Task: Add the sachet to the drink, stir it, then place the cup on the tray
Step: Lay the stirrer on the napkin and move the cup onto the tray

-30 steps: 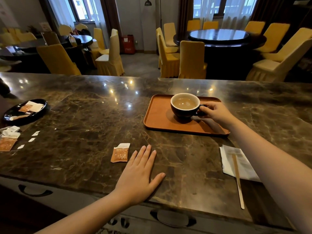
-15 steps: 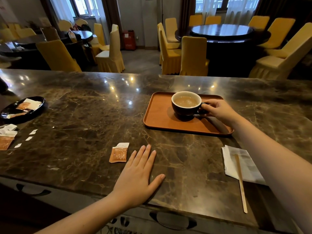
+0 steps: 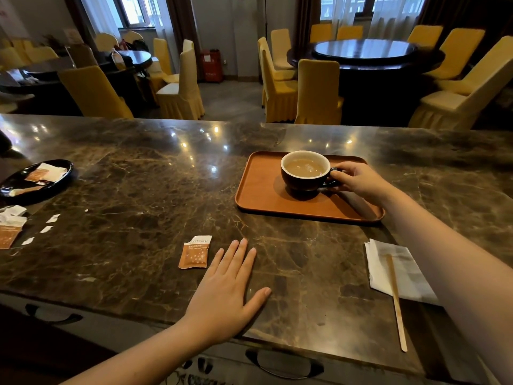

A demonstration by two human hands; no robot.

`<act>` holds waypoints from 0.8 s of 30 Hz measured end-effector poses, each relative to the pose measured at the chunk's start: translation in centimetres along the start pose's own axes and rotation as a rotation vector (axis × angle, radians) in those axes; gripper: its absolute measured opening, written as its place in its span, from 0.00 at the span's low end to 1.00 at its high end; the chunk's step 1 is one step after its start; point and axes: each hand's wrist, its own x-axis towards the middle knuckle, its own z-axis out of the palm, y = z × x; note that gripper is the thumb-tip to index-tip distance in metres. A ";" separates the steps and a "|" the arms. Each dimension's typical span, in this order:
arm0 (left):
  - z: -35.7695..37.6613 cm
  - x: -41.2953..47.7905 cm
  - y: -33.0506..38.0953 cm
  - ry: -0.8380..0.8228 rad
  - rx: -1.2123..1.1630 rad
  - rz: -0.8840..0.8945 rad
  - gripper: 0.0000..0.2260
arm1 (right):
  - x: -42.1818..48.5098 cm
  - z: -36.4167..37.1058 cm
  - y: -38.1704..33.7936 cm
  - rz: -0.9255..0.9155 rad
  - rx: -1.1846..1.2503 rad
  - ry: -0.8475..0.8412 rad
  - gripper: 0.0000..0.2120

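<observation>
Over the last second little has shifted: the cup [image 3: 305,171] sat on the tray [image 3: 258,190] then and sits there now, its base apparently down on the wood, toward the tray's far right part; the view has only tilted a little. Judging from that, the placing step looks as good as done, with only the release left; the opened sachet [image 3: 195,252] lies on the worktop [image 3: 138,195] well in front of the tray's near left corner, and the stirrer [image 3: 396,301] rests across a napkin [image 3: 402,270] in front of the tray's near right corner.

The right hand [image 3: 358,181] reaches over the tray's right side, forearm stretched out, its grip closed on the cup's handle; the left hand [image 3: 224,290] lies flat, palm down, fingers spread and holding nothing, in front of the tray and just beside the sachet.
</observation>
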 end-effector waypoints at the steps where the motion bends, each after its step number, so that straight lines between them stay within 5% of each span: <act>1: 0.0 0.0 0.0 0.001 0.000 0.000 0.33 | 0.0 0.0 0.0 0.006 -0.010 -0.002 0.09; 9: -0.1 0.0 0.0 0.007 -0.009 0.005 0.33 | -0.5 0.7 -0.3 0.038 -0.029 0.046 0.08; 18: 0.1 0.1 -0.2 0.028 -0.013 0.024 0.33 | -3.3 1.5 -0.9 0.106 -0.128 0.281 0.23; 24: 0.1 0.1 -0.2 0.048 -0.075 0.030 0.35 | -10.9 1.3 -3.0 0.051 -0.260 0.343 0.17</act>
